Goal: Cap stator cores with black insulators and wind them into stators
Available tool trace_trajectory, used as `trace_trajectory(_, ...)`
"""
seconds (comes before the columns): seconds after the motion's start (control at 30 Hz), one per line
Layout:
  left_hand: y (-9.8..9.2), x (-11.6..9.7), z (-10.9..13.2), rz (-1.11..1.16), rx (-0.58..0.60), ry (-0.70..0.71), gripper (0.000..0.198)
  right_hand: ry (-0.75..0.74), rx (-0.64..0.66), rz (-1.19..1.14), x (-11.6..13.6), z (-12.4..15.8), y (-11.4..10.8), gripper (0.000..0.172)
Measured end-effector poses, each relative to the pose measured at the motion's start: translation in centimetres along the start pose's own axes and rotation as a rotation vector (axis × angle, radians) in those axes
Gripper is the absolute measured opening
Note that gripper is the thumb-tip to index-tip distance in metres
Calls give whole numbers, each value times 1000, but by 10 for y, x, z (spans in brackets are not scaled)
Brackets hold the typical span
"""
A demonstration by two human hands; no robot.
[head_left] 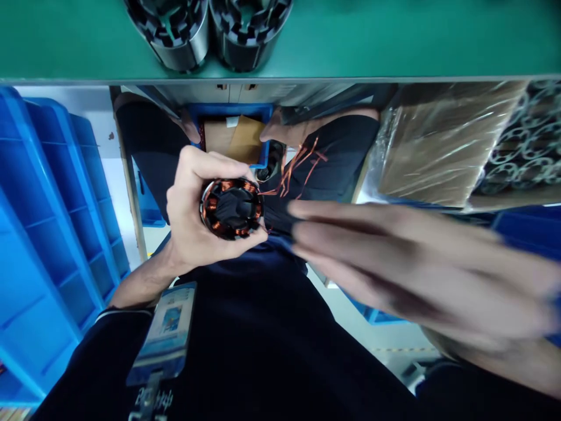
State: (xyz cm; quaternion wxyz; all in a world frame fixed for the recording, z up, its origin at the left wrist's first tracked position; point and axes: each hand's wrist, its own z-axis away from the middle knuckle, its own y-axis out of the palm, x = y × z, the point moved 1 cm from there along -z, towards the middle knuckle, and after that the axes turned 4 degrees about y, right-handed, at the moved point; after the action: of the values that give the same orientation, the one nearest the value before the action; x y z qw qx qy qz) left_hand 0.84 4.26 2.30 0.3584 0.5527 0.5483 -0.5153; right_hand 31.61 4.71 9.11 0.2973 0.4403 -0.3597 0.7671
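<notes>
Wound stator (232,210), slotted end facing up, sits at the centre of the left hand's (186,213) grip: fingers and thumb wrap its outer wall, tips near 1 and 4 o'clock. Loose copper leads (288,174) run out toward 2 o'clock over the dark trouser leg.

Handling estimate: compact, fairly dense, stiff body; smooth wall may slip slightly. Coils and thin leads look easily nicked or bent. Best hold: outer wall, clear of windings and leads.

Right hand (407,263), between 3 and 4 o'clock, is motion-blurred, fingers extended toward the stator, apart from it; cannot tell whether it grips anything.

Farther out: blue crate (266,151) holding cardboard (218,140) at 12; two slotted cylinders (184,54) on the green bench (394,41) beyond; blue trays (26,257) at 9; plastic-wrapped cardboard (447,146) between 2 and 3.
</notes>
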Motion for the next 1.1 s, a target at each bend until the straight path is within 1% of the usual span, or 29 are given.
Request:
trace_trajectory(0.07, 2, -11, -5, -5, 22, 4, 84, -8, -29, 36, 8, 3, 2, 39)
trace_trajectory(0.13, 3, -21, -10, 17, 27, 35, 71, -25, -82, 123, 16, 3, 8, 29)
trace_trajectory(0.2, 6, -22, -13, 42, 56, 37, 66, -82, -138, 203, 15, -3, 18, 19)
trace_trajectory(0.27, 14, -11, -12, 82, 86, 68, 76, -190, -170, 224, 1, -14, 29, 17)
trace_trajectory(0.3, 18, -1, -9, 107, 76, 97, 80, -237, -173, 216, -10, -21, 34, 17)
trace_trajectory(0.33, 22, 9, -6, 130, 38, 124, 79, -260, -170, 205, -22, -28, 36, 16)
trace_trajectory(0.4, 25, 28, 3, 141, -97, 191, 72, -224, -162, 198, -46, -38, 35, 13)
trace_trajectory(0.43, 24, 34, 7, 112, -144, 183, 69, -185, -169, 202, -53, -40, 30, 12)
trace_trajectory(0.47, 19, 38, 11, 62, -162, 150, 67, -145, -196, 211, -55, -40, 25, 11)
trace_trajectory(0.53, 7, 34, 17, -66, -107, 68, 67, -128, -300, 243, -44, -32, 15, 5)
trace_trajectory(0.57, 0, 29, 19, -125, -63, 64, 66, -139, -353, 257, -32, -27, 12, 14)
trace_trajectory(0.6, -6, 23, 19, -177, -25, 87, 65, -159, -383, 261, -18, -22, 13, 27)
trace_trajectory(0.63, -9, 17, 18, -219, 8, 132, 63, -167, -366, 246, -4, -19, 17, 39)
trace_trajectory(0.67, -10, 11, 16, -248, 42, 176, 62, -173, -310, 217, 9, -18, 24, 47)
trace_trajectory(0.73, -6, 2, 11, -281, 99, 231, 61, -152, -143, 157, 27, -23, 42, 58)
trace_trajectory(0.8, 1, -5, 7, -313, 137, 273, 55, -100, 12, 133, 34, -32, 54, 66)
trace_trajectory(0.83, 4, -8, 5, -329, 143, 311, 54, -70, 67, 130, 34, -37, 56, 67)
trace_trajectory(0.87, 6, -12, 4, -338, 132, 347, 54, -46, 104, 123, 33, -40, 55, 62)
trace_trajectory(0.9, 6, -16, 2, -327, 122, 373, 55, -30, 126, 111, 33, -41, 51, 50)
trace_trajectory(0.97, 3, -22, -2, -240, 100, 355, 56, -32, 144, 69, 35, -41, 38, 16)
trace_trajectory(1.0, 0, -25, -5, -176, 80, 336, 54, -52, 154, 44, 38, -41, 31, 11)
trace_trajectory(1.07, -6, -29, -9, -43, 67, 255, 49, -113, 194, 3, 46, -42, 16, 23)
trace_trajectory(1.1, -7, -30, -11, 31, 88, 175, 50, -156, 223, -11, 51, -43, 10, 24)
